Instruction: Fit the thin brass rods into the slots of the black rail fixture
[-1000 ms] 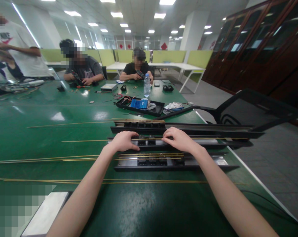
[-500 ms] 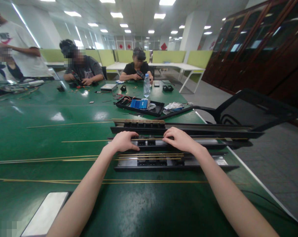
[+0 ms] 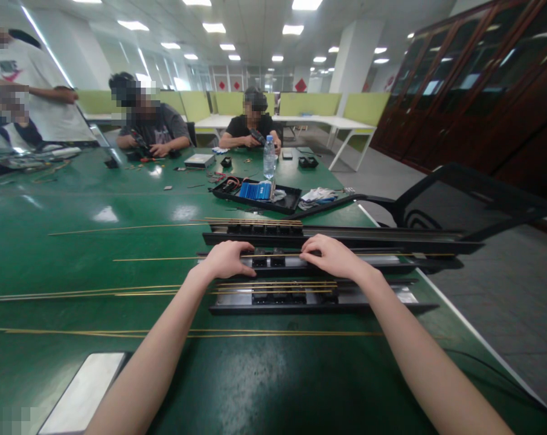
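Observation:
A narrow black channel (image 3: 377, 267) with a silvery inner floor lies across the table in front of me. My left hand (image 3: 228, 260) spans its left part, forefinger on the far wall and thumb at the near wall. Just right of those fingertips, two small black blocks (image 3: 278, 257) sit inside the channel. My right hand (image 3: 328, 254) is closed around another dark block (image 3: 316, 254), partly covered by the fingers. A long thin brass-coloured rod (image 3: 156, 259) runs along the channel, past both hands and over the blocks.
Similar channels lie behind (image 3: 346, 237) and in front (image 3: 237, 310), with blocks and rods. Loose rods (image 3: 278, 333) and a white-topped box (image 3: 86, 386) are nearer me. Beyond stand a black tray (image 3: 291, 199), a water bottle (image 3: 269, 158) and a chair (image 3: 473, 199). Co-workers sit across the table.
My right hand has shifted very slightly to the right along the channel. My left hand stays in place. At the far left, the standing person's arm has moved a little.

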Motion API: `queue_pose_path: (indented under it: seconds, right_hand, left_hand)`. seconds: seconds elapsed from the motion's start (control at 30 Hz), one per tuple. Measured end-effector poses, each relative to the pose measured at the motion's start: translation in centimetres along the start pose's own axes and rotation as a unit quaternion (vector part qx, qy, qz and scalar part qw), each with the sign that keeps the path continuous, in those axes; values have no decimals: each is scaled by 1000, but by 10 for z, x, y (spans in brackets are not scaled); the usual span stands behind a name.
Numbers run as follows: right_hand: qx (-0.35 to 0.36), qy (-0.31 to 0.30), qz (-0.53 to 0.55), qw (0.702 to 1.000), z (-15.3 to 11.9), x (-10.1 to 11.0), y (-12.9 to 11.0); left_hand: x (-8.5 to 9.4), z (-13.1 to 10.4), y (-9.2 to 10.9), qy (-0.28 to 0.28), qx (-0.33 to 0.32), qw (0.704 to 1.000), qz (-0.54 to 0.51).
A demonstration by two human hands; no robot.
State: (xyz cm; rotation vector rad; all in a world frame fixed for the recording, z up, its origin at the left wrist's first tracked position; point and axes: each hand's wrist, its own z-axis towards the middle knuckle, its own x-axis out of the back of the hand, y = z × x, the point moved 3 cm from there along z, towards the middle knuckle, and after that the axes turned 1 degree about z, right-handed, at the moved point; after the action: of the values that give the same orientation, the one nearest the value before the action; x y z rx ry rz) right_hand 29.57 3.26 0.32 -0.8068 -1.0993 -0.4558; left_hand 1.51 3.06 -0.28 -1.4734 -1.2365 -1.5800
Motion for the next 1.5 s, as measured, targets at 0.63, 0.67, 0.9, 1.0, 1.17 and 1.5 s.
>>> queue_pose_path:
  seconds: [0.63,0.67,0.9,1.0,1.17,1.5]
  right_hand:
    - [-9,-12,13,1000,-2,3,7]
    - [-9,-12,12,1000,-1,2,7]
    - [-7,-12,19,1000,-1,1,7]
    - [-6,-11,19,1000,0,1,7]
    - [-1,-12,16,1000,0,0,8]
    - [-4,-4,-3,1000,1,1,-2]
  left_hand:
    - [-4,2,-4,5,-1,1000,3]
    - [-4,3,-4,5,-1,1000,2]
    - [-3,1,-4,8,1,1000,3]
    - [-4,1,-4,7,2,1000,1]
    - [-4,1,-5,11,-2,1000,1]
    - [-6,2,-7,11,-4,1000,3]
